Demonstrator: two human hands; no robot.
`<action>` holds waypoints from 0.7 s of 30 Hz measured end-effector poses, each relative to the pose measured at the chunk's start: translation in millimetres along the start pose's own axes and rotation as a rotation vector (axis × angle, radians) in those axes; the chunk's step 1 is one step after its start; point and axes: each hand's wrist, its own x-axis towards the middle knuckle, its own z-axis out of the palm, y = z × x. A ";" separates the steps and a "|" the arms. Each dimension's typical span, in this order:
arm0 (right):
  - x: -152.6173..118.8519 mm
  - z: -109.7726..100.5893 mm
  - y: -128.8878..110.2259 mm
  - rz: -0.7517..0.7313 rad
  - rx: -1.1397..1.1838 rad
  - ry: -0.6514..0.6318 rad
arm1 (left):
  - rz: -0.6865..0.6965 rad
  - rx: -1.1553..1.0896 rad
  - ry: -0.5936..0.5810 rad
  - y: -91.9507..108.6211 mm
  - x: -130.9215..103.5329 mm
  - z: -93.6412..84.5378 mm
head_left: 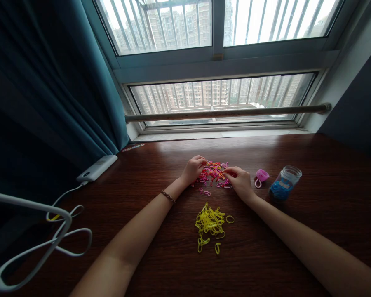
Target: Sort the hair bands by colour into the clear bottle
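A loose pile of pink, red and orange rubber bands [213,172] lies on the dark wooden table between my two hands. At the pile's left edge, my left hand [194,170] has its fingers closed; what they hold, if anything, is too small to make out. My right hand [241,183] reaches in from the other side, thumb and forefinger pinched at the pile's right edge, where an orange-red band shows at the fingertips. Closer to me is a separate heap of yellow rubber bands [209,220], with a few strays around it. Neither hand touches this heap.
Right of my right hand are a pink cap with a loop [262,175] and a clear jar [285,184] with blue contents. A white power strip [97,168] and its looping cable lie at left by the blue curtain [89,95]. Beyond the table [160,152] is a barred window.
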 end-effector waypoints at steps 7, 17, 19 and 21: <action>1.0 0.0 0.9 0.006 -0.012 0.016 | -0.064 -0.072 -0.013 3.6 2.8 -4.4; 1.5 2.0 3.8 0.089 0.089 -0.024 | -0.458 -0.649 0.031 1.4 9.6 -10.6; 1.4 1.8 3.6 0.092 0.098 -0.017 | -0.495 -0.681 0.065 3.1 11.1 -12.2; 1.7 1.1 3.4 0.095 0.117 -0.017 | -0.525 -0.712 0.082 3.8 12.1 -13.2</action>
